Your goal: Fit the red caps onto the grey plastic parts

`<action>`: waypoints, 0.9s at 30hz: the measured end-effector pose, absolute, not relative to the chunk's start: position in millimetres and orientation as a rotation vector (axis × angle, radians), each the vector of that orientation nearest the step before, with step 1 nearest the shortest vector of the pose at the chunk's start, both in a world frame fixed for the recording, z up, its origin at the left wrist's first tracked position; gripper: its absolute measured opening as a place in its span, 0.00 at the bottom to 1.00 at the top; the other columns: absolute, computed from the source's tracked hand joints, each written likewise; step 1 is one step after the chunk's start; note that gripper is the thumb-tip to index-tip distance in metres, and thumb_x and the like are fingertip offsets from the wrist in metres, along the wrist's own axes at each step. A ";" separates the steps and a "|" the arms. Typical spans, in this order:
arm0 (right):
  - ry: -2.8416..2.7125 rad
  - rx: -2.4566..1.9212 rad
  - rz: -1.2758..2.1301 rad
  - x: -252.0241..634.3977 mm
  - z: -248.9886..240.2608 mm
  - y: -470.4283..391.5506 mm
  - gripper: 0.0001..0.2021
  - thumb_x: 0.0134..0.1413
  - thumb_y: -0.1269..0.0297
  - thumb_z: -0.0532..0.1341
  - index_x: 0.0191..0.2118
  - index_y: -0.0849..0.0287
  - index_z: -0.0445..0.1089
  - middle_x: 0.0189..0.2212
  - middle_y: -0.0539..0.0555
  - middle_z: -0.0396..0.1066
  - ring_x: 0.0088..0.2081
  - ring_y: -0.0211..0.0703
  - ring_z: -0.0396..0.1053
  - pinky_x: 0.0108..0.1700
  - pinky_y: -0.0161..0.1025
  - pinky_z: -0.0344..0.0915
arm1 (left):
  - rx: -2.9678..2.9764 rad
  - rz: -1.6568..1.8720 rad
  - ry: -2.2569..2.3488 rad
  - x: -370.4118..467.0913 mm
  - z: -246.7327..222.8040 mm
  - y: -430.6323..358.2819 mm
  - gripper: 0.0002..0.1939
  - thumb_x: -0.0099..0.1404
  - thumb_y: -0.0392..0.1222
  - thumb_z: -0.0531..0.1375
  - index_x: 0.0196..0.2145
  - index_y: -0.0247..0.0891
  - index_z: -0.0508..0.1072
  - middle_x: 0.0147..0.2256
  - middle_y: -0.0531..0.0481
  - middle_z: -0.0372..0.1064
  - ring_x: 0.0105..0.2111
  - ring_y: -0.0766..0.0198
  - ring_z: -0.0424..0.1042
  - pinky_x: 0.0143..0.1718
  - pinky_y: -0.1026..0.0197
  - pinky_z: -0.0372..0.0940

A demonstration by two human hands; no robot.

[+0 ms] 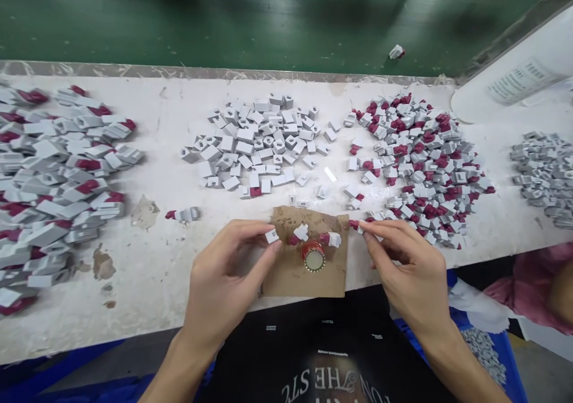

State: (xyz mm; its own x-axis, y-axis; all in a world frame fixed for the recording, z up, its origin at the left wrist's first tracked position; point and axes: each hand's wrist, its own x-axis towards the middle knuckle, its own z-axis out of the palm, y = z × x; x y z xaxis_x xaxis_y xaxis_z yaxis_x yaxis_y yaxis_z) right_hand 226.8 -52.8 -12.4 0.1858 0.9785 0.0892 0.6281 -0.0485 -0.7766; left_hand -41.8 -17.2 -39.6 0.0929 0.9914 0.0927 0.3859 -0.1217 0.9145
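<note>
Between the thumb and forefinger of my left hand (224, 271) is a small white plastic housing (271, 236), held over the left edge of a piece of brown cardboard (304, 280). At the cardboard's right edge, my right hand (405, 260) pinches a small part with a maroon end (353, 224); its other end is hidden by my fingers. A red bottle cap (314, 257) lies on the cardboard, its pale hollow side showing. Close to the cap are two maroon-and-white pieces, one at the left (301, 233) and one at the right (331, 239).
Loose white housings (259, 143) are heaped mid-table. Maroon-and-white pieces form piles at right (421, 158) and left (58, 182). Small grey parts (544, 173) lie far right, near a white container (510, 68). Behind runs a green surface (268, 27). Another person's pink sleeve (532, 283) shows at right.
</note>
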 end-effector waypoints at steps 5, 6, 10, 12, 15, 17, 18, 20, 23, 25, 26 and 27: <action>-1.696 -1.726 0.583 225.1 -6.7 -42.0 0.11 0.74 0.75 0.64 0.50 0.59 0.86 0.40 0.54 0.80 0.27 0.35 0.70 0.26 0.37 0.68 | 1.694 0.979 1.379 -45.1 -43.4 -21.4 0.11 0.76 0.33 0.69 0.51 0.48 0.80 0.47 0.53 0.81 0.42 0.62 0.79 0.45 0.55 0.75; -1.727 -1.722 0.566 225.2 -6.0 -39.3 0.11 0.73 0.76 0.65 0.49 0.60 0.86 0.39 0.54 0.79 0.27 0.35 0.69 0.26 0.37 0.67 | 1.695 0.967 1.378 -44.2 -42.7 -20.3 0.11 0.76 0.33 0.69 0.51 0.48 0.80 0.46 0.53 0.80 0.41 0.62 0.78 0.44 0.56 0.74; -1.847 -1.691 0.511 227.2 -5.9 -30.2 0.11 0.72 0.77 0.64 0.50 0.64 0.86 0.40 0.58 0.80 0.32 0.39 0.75 0.28 0.37 0.69 | 1.733 0.935 1.371 -40.2 -40.3 -16.8 0.10 0.77 0.34 0.68 0.51 0.48 0.80 0.45 0.53 0.79 0.38 0.63 0.76 0.42 0.56 0.73; -1.901 -1.664 0.510 228.3 -4.7 -27.5 0.12 0.72 0.77 0.63 0.50 0.64 0.86 0.41 0.59 0.80 0.35 0.41 0.78 0.32 0.38 0.72 | 1.742 0.933 1.377 -39.6 -40.2 -16.8 0.10 0.77 0.34 0.68 0.51 0.48 0.80 0.44 0.53 0.79 0.37 0.63 0.75 0.41 0.55 0.73; -1.894 -1.653 0.486 230.9 3.5 -27.7 0.12 0.72 0.77 0.64 0.50 0.62 0.86 0.40 0.57 0.80 0.33 0.41 0.77 0.34 0.39 0.73 | 1.699 0.940 1.391 -41.1 -40.7 -17.7 0.10 0.76 0.34 0.69 0.51 0.49 0.80 0.44 0.54 0.79 0.37 0.63 0.75 0.41 0.56 0.73; -1.768 -1.697 0.479 234.1 11.9 -29.9 0.12 0.73 0.75 0.65 0.50 0.57 0.87 0.42 0.55 0.81 0.33 0.39 0.76 0.33 0.38 0.72 | 1.646 0.957 1.400 -42.2 -40.0 -17.6 0.10 0.76 0.35 0.69 0.50 0.50 0.81 0.44 0.54 0.79 0.37 0.63 0.75 0.42 0.56 0.73; -1.668 -1.728 0.496 236.2 15.9 -31.0 0.12 0.72 0.74 0.67 0.50 0.53 0.88 0.43 0.54 0.81 0.34 0.39 0.76 0.33 0.38 0.71 | 1.617 0.971 1.401 -42.1 -38.8 -16.9 0.10 0.76 0.35 0.69 0.50 0.50 0.81 0.45 0.54 0.80 0.38 0.63 0.76 0.42 0.56 0.73; -1.428 -1.746 0.616 240.8 21.4 -31.4 0.12 0.71 0.71 0.70 0.50 0.47 0.89 0.42 0.51 0.82 0.35 0.39 0.76 0.33 0.37 0.71 | 1.574 1.008 1.388 -39.5 -34.1 -14.1 0.10 0.77 0.35 0.68 0.51 0.50 0.81 0.46 0.54 0.80 0.41 0.62 0.77 0.45 0.56 0.73; -1.001 -1.577 1.031 245.4 23.0 -25.4 0.07 0.66 0.65 0.76 0.45 0.44 0.90 0.36 0.49 0.83 0.33 0.38 0.77 0.35 0.35 0.75 | 1.548 1.059 1.323 -29.7 -20.8 -6.2 0.12 0.78 0.35 0.67 0.53 0.51 0.82 0.47 0.54 0.80 0.44 0.62 0.77 0.46 0.58 0.73; -0.689 -1.384 1.321 245.3 23.0 -18.3 0.06 0.59 0.61 0.80 0.42 0.45 0.90 0.32 0.48 0.82 0.33 0.39 0.80 0.37 0.35 0.79 | 1.539 1.057 1.266 -21.3 -10.0 0.1 0.12 0.79 0.35 0.67 0.54 0.51 0.82 0.46 0.54 0.79 0.43 0.63 0.77 0.44 0.59 0.73; -0.550 -1.296 1.430 244.3 23.7 -14.8 0.08 0.56 0.61 0.82 0.42 0.46 0.90 0.31 0.47 0.82 0.33 0.39 0.81 0.38 0.34 0.80 | 1.538 1.050 1.236 -17.4 -4.9 3.1 0.12 0.79 0.35 0.67 0.54 0.51 0.82 0.46 0.54 0.79 0.42 0.62 0.77 0.43 0.59 0.73; -0.436 -1.218 1.513 243.0 24.8 -11.8 0.10 0.53 0.61 0.83 0.42 0.47 0.90 0.31 0.47 0.83 0.33 0.38 0.81 0.38 0.34 0.80 | 1.544 1.042 1.207 -14.1 -0.5 5.9 0.11 0.79 0.35 0.67 0.54 0.51 0.81 0.46 0.53 0.79 0.41 0.62 0.77 0.42 0.59 0.73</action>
State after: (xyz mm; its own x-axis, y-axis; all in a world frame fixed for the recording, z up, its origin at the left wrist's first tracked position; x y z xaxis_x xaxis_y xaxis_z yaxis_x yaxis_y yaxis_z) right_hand 243.0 -11.8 24.8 0.1195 0.8828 -0.4543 -0.5058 -0.3396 -0.7930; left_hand -14.1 5.9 -0.5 0.1720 0.9810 0.0902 0.2326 -0.1295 0.9639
